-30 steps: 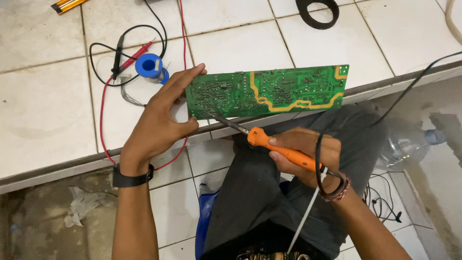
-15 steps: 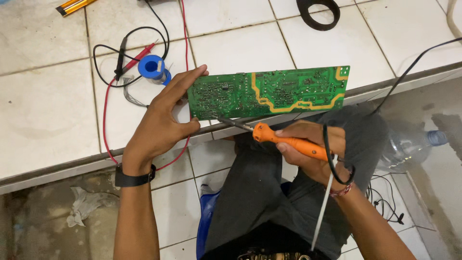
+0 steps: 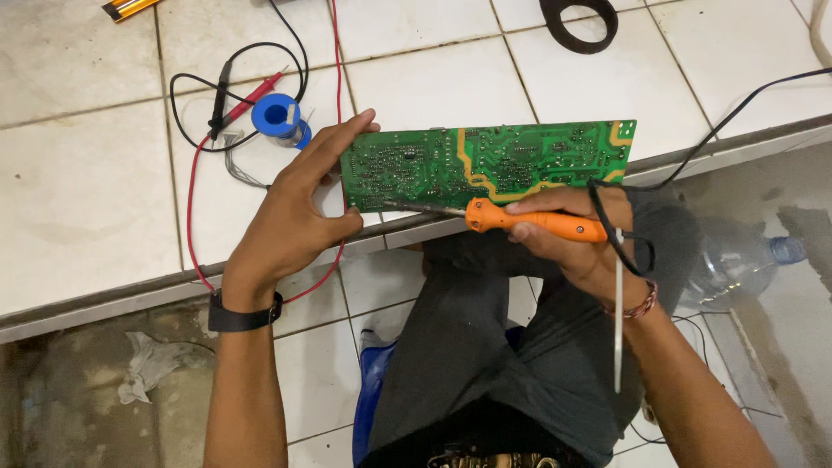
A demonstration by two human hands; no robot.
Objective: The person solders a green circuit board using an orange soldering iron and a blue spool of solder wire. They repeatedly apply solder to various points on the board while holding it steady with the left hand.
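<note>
Since a second ago the right hand (image 3: 576, 243) has swung the orange iron (image 3: 533, 223) from a tilt to near level, so its tip now sits at the lower edge of the green board (image 3: 485, 165), left of centre; looks like joint work there is on. Left hand (image 3: 299, 217) pinches the board's left end, thumb under, fingers over the top, holding it on the tiled surface (image 3: 78, 173). Right hand is wrapped round the iron's handle just below the board.
</note>
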